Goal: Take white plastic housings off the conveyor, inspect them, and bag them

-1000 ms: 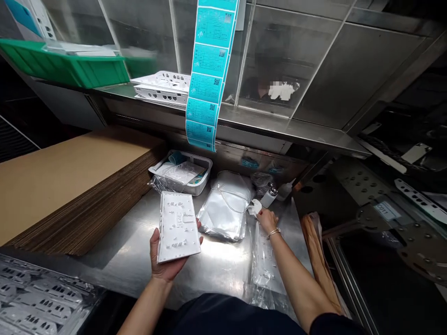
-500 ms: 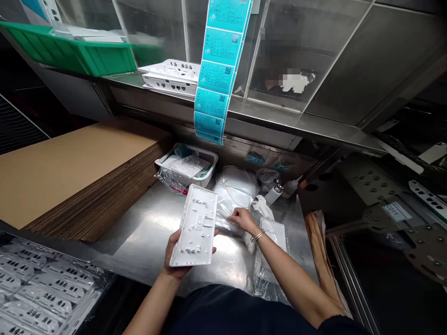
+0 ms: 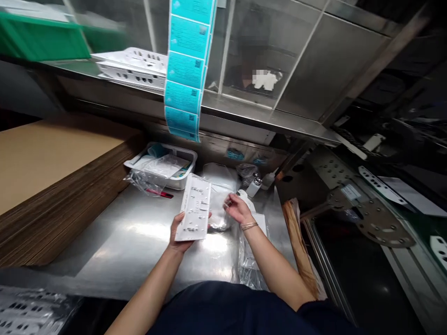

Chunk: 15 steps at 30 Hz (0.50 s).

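Observation:
My left hand [image 3: 178, 232] grips the lower end of a white plastic housing cover [image 3: 195, 209], held tilted above the metal table with its inner side, full of small posts and ribs, facing me. To the right of the cover is my right hand [image 3: 238, 209], its fingers loosely curled, a little apart and slightly blurred. Nothing shows clearly between them. Beside those fingers lies a pile of clear plastic bags [image 3: 218, 179]. A bagged white part [image 3: 260, 223] lies partly under my right forearm.
Stacked cardboard [image 3: 59, 163] fills the left side. A white basket [image 3: 188, 181] with papers stands at the back, a red pen-like item [image 3: 160, 193] before it. Small bottles [image 3: 254, 186] stand back right. A blue label strip [image 3: 185, 74] hangs from above. White housings [image 3: 132, 70] rest on the shelf.
The view has swung to the right. My right hand has drawn slightly away from the plastic bags, and its pinched fingers have loosened. My left hand still holds the cover.

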Tool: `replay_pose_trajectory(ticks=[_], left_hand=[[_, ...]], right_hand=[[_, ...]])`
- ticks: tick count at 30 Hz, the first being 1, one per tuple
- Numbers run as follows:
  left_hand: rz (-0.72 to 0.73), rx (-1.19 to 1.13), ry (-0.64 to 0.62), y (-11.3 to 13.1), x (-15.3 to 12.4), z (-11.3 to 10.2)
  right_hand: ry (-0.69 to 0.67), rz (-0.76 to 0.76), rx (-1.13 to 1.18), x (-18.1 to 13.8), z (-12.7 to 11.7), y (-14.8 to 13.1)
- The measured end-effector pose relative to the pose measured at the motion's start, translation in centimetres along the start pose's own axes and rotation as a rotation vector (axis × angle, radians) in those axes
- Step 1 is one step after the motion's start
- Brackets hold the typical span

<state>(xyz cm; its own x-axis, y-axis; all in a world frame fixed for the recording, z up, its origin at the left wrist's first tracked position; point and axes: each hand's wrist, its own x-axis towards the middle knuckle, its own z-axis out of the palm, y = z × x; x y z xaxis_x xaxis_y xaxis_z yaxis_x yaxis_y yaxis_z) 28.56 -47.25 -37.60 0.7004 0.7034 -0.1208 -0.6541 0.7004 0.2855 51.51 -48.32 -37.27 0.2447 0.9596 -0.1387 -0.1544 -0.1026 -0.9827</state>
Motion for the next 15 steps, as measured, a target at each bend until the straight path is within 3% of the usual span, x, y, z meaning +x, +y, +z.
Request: replay_pose_trajectory(ticks=[4, 8, 12, 15], left_hand=[[-0.042, 0.171, 0.116, 1.9, -3.4, -0.5], [0.062, 0.222, 0.052, 2.9, -6.9, 1.9], [0.04, 0.568, 0.031, 3.2, -6.9, 4.7], [-0.05, 0.725, -0.009, 2.9, -5.4, 5.0]], right_hand=[[0.196, -0.08, 0.086, 0.1, -1.0, -1.0], [0.226, -0.081, 0.044, -0.6, 0.6, -0.3], [0.24, -0.088, 0.011, -1.1, 2.5, 0.6], [0.223, -0.118, -0.037, -0.9, 2.9, 0.3]])
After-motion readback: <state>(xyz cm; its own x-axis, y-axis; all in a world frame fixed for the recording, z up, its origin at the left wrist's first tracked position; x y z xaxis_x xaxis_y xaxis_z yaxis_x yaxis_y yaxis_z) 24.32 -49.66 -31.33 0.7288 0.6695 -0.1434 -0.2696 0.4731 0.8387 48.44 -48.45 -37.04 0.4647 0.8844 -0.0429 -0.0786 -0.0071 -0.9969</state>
